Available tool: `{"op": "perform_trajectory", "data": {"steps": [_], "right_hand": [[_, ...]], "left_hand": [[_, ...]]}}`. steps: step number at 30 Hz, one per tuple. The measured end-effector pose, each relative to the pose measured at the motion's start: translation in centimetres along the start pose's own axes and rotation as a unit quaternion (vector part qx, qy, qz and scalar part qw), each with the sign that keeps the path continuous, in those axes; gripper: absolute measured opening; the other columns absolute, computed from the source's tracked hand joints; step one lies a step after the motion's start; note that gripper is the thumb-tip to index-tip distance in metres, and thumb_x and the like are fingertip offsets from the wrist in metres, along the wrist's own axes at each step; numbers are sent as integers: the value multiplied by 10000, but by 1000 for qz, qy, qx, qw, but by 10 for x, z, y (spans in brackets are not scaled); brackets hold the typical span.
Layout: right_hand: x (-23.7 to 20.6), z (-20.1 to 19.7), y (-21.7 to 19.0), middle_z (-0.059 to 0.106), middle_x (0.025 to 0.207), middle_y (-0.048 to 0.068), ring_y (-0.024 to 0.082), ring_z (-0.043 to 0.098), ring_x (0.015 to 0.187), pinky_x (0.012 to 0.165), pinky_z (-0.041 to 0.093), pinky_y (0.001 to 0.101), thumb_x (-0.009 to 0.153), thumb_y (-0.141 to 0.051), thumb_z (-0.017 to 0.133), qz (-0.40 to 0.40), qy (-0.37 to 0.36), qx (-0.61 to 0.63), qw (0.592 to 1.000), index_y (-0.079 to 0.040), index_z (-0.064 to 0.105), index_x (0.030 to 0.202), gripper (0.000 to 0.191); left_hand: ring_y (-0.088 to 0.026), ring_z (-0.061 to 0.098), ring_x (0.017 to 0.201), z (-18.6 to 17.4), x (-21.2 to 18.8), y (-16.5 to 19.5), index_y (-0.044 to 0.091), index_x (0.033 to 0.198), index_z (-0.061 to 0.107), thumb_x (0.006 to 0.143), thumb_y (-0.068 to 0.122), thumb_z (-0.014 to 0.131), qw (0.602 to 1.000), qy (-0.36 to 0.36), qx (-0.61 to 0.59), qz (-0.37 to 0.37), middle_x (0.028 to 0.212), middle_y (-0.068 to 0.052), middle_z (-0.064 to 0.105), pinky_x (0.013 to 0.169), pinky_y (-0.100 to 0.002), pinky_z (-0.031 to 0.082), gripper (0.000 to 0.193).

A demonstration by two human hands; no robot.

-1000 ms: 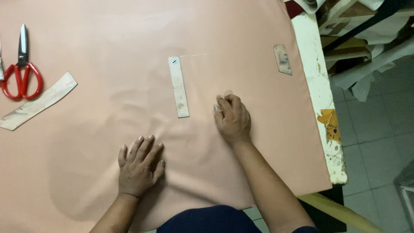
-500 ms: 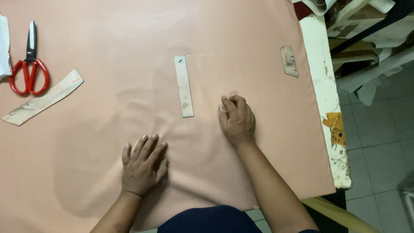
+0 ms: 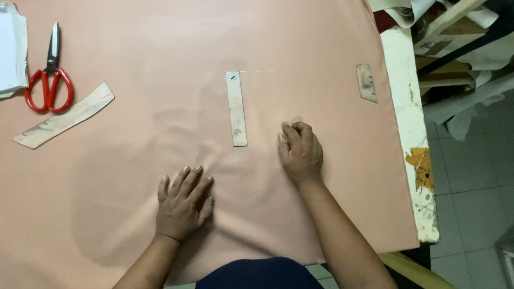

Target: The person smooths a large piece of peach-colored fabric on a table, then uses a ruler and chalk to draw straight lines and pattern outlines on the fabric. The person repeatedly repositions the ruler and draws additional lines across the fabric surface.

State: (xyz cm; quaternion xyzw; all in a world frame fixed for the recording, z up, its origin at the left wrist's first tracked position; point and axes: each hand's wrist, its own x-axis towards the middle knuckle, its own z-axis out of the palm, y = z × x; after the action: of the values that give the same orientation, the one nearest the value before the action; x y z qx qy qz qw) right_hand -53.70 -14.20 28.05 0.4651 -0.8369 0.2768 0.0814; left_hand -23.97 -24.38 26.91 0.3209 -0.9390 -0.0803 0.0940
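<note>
Nothing much is shifting since earlier: left hand (image 3: 182, 206) is still pressing flat, fingers spread, on the peach fabric (image 3: 160, 96); right hand (image 3: 300, 152) is pinching a pale chalk sliver (image 3: 294, 120) beside the short ruler (image 3: 236, 108). Risk: ruler lying unheld, so fabric is creeping and the chalk line is skewing.

Red-handled scissors (image 3: 49, 80) lie far left, beside a white cloth (image 3: 12, 48) at the edge.

Cloth (image 3: 160, 80) is covering the bench (image 3: 407, 134). On it, a ruler (image 3: 236, 108) is lying between my hands: left hand (image 3: 182, 206) nearer me, right hand (image 3: 300, 152) just right of it. Scissors (image 3: 50, 72) are lying far left.
</note>
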Motion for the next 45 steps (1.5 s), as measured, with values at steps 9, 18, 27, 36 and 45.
{"op": "perform_trajectory", "data": {"steps": [9,18,27,36,45], "right_hand": [[8,-3,-20,607,1219,94,271,662,1023,836,562,416,950,-233,673,29,-65,26,997,-113,723,1218,299],[5,11,-57,625,1334,91,283,678,1121,897,576,401,943,-260,697,-78,-46,28,996,-120,719,1228,318],[6,7,-69,633,1300,68,261,675,1085,864,581,394,895,-228,727,-50,-57,13,997,-140,722,1206,324],[3,7,-75,588,1327,47,263,651,1096,904,548,407,913,-296,700,9,-112,6,994,-183,709,1235,341],[6,6,-77,562,1364,69,267,612,1174,956,522,414,965,-302,657,-10,-121,-18,992,-192,697,1282,337]], "left_hand": [[-200,380,1440,-3,2,-3,314,1347,599,851,467,595,1000,-11,6,-3,1537,6,461,1215,-529,145,519],[-207,399,1430,-9,3,-4,293,1328,608,842,437,623,1000,-8,-16,-5,1517,-4,484,1207,-545,159,507],[-248,433,1418,-15,3,-8,241,1350,613,876,420,613,999,27,-37,20,1509,-48,507,1200,-573,171,507],[-265,419,1421,-16,-4,-14,231,1361,606,875,415,592,999,20,-33,33,1514,-71,493,1175,-595,178,521],[-258,410,1423,-21,-1,-14,218,1345,620,896,414,603,996,49,-66,39,1519,-64,493,1193,-580,153,491]]}}
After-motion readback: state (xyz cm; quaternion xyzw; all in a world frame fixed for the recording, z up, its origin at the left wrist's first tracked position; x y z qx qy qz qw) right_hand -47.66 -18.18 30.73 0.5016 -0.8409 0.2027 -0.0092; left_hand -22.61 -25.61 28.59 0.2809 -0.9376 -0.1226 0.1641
